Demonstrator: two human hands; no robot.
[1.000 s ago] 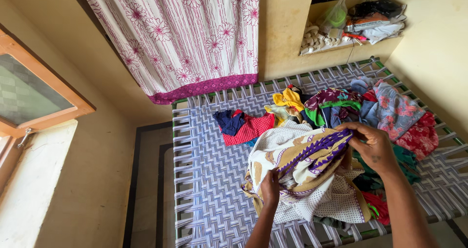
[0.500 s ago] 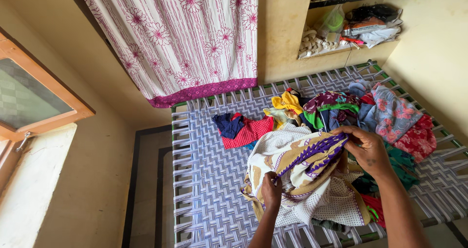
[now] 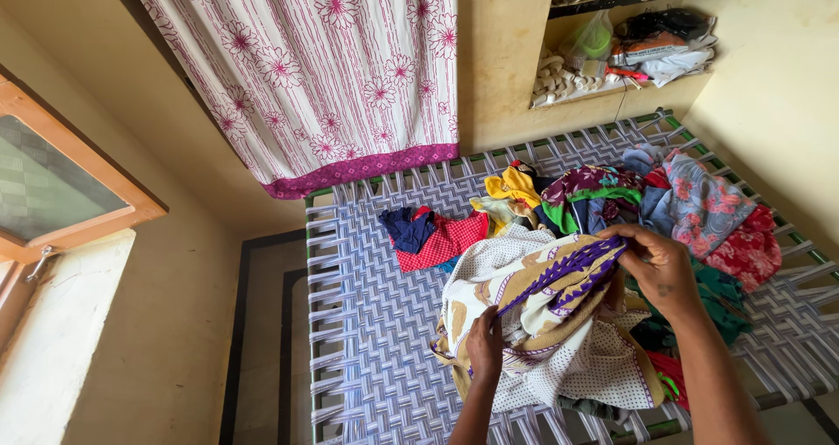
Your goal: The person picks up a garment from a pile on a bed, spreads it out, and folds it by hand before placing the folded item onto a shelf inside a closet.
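Hands barely shifted since earlier, left hand [image 3: 485,344] and right hand [image 3: 660,266] fingers pinching purple-bordered dotted cloth [image 3: 551,323] on woven cot [image 3: 367,323]; heaped clothes [image 3: 690,205] behind, red checked garment [image 3: 441,238] alongside, curtain [image 3: 341,69] beyond

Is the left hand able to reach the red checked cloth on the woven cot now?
Probably yes, but not freely. The left hand is gripping the white dotted cloth. The red checked cloth lies uncovered beyond it on the woven cot, with nothing between.
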